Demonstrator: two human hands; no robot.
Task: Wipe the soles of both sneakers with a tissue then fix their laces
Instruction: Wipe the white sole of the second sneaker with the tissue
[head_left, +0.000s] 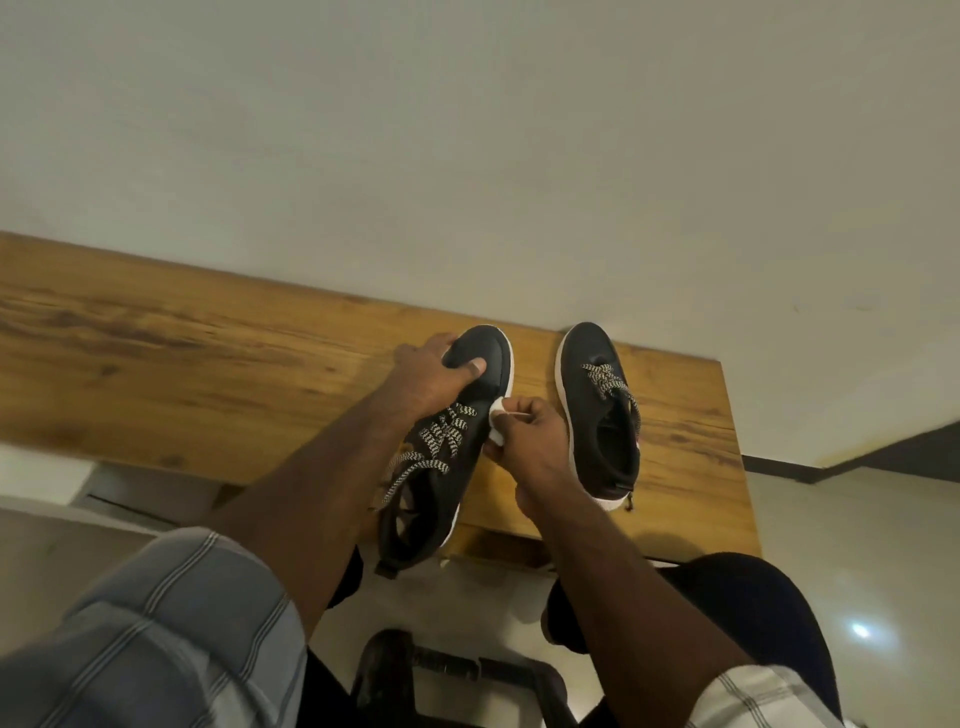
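Observation:
Two black sneakers with white soles and black-and-white laces are on a wooden table (182, 338). My left hand (431, 376) grips the toe of the left sneaker (441, 483), thumb on top; its heel hangs over the table's near edge. My right hand (530, 441) pinches a small white tissue (497, 418) against the white sole edge on that sneaker's right side. The right sneaker (602, 410) stands upright on the table, just right of my right hand, untouched. Its laces lie loose.
A plain wall rises right behind the table. The table's right end (737, 467) lies just past the right sneaker. Below the near edge are my knees, a dark stool frame (467, 670) and a pale floor.

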